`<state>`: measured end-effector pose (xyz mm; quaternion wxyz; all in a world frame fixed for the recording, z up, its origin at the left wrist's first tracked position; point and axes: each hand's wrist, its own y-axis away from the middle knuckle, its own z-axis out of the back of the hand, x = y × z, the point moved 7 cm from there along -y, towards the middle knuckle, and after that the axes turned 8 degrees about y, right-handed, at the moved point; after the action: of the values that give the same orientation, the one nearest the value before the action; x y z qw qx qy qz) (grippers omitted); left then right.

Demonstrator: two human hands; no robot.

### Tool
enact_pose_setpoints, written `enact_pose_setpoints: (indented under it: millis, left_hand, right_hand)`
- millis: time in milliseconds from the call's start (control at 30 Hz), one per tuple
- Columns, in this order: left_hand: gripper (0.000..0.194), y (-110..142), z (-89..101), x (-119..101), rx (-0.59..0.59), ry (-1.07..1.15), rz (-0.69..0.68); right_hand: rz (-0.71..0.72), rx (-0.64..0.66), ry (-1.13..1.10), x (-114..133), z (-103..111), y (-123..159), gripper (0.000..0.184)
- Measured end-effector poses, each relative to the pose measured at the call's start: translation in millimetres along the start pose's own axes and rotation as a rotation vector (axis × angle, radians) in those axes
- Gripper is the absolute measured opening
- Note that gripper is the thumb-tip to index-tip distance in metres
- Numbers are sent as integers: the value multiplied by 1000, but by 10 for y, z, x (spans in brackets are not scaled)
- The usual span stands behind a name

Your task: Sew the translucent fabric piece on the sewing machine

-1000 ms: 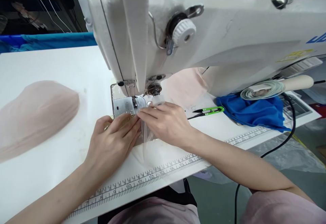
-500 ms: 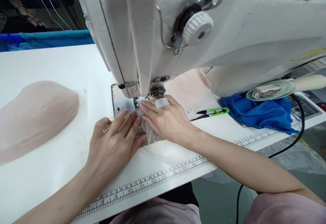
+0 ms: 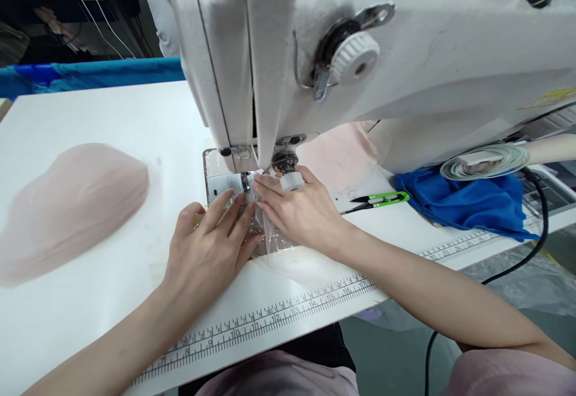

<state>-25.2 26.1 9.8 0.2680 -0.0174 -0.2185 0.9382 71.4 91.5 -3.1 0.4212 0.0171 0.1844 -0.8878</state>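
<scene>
A white sewing machine (image 3: 234,72) stands over the work, its presser foot (image 3: 245,181) down by the metal needle plate (image 3: 225,186). Thin sheer fabric (image 3: 274,237) lies in front of the foot and runs under my fingers. My left hand (image 3: 211,237) rests flat on it at the left, fingers spread and tips near the foot. From the right, my right hand (image 3: 301,207) presses on the same fabric with fingers stretched, close beside the foot. Part of its fingers is hidden behind the machine's white knob.
Sheer pink fabric pieces lie left on the table (image 3: 81,204) and behind the needle (image 3: 337,153). Green thread snips (image 3: 378,200), blue cloth (image 3: 463,198) and a coil of pale tape (image 3: 483,162) sit at right. A printed ruler (image 3: 252,327) lines the front edge.
The view has shifted slightly, so everything appears a little further right. Both hands keep nearly the same place on the fabric by the presser foot.
</scene>
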Motion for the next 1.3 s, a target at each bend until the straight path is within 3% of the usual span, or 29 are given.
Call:
enact_pose_setpoints:
  millis: [433, 667, 800, 900, 967, 1033, 1133, 1233, 1300]
  left_hand:
    - [35, 7, -17, 34, -3, -24, 1]
    - [39, 26, -104, 122, 81, 77, 93]
    - [40, 19, -93, 117, 47, 92, 72]
    - [38, 10, -43, 91, 0, 53, 40]
    - [34, 1, 12, 67, -29, 63, 6]
    - [31, -10, 56, 76, -18, 145, -3]
    - [33, -29, 50, 138, 112, 364, 22]
    - [42, -50, -20, 191, 266, 491, 45]
    - [39, -83, -63, 226, 293, 498, 68]
  right_hand:
    - [0, -42, 40, 3, 7, 4, 35]
    - [-23, -3, 25, -18, -17, -23, 36]
    - [-17, -29, 9, -54, -13, -30, 33]
    - [-1, -58, -60, -78, 105, -20, 31]
    - [-15, -14, -151, -91, 214, -3, 28]
    - [-35, 115, -285, -81, 283, 32, 25]
    - [20, 321, -390, 7, 312, 108, 17]
    - [11, 367, -418, -8, 298, 137, 14]
    - [-45, 341, -487, -70, 285, 127, 17]
